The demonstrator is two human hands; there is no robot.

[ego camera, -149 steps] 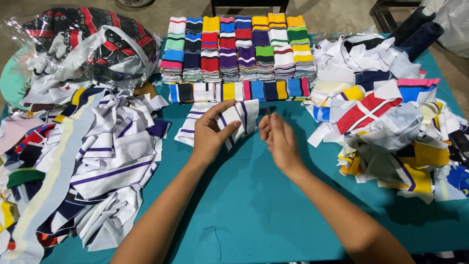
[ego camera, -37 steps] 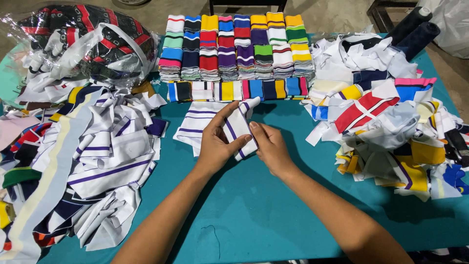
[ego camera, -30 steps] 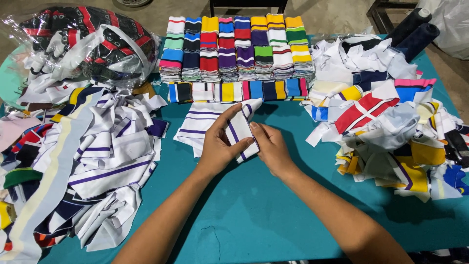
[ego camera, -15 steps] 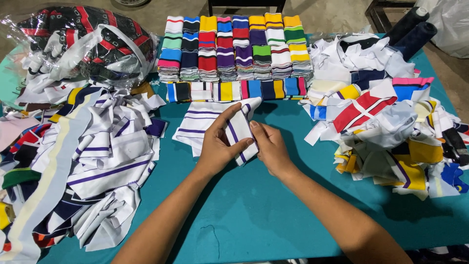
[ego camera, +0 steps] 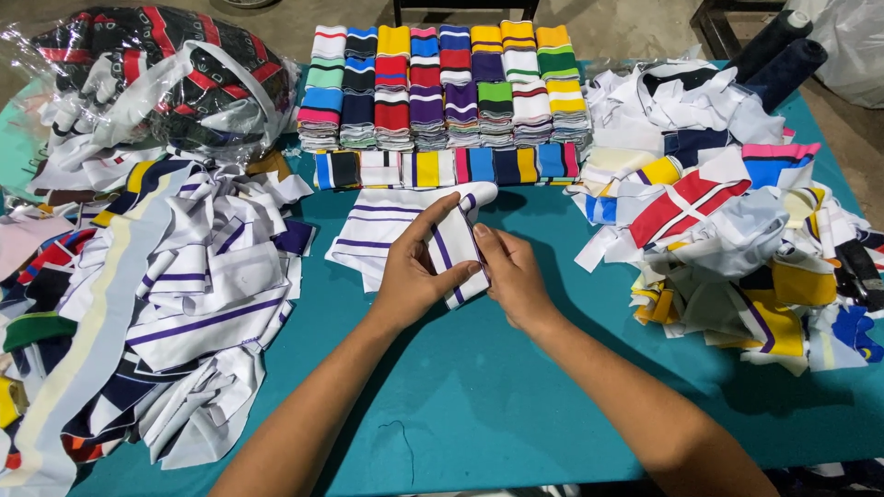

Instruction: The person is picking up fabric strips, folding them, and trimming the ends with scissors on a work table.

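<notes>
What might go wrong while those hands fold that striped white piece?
1. The left hand and right hand grip the white piece over a small stack; tugging might skew it.
2. The loose heap lies close, so pieces may mix.
3. The stacked bands behind may topple if bumped.

Both hands, the left hand point(ego camera: 410, 276) and right hand point(ego camera: 509, 276), having come together since earlier, are now pinching a white purple-striped band point(ego camera: 451, 247).

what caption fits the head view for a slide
Both hands, left hand and right hand, press a white purple-striped knit piece on a teal table among striped fabric piles.
</notes>
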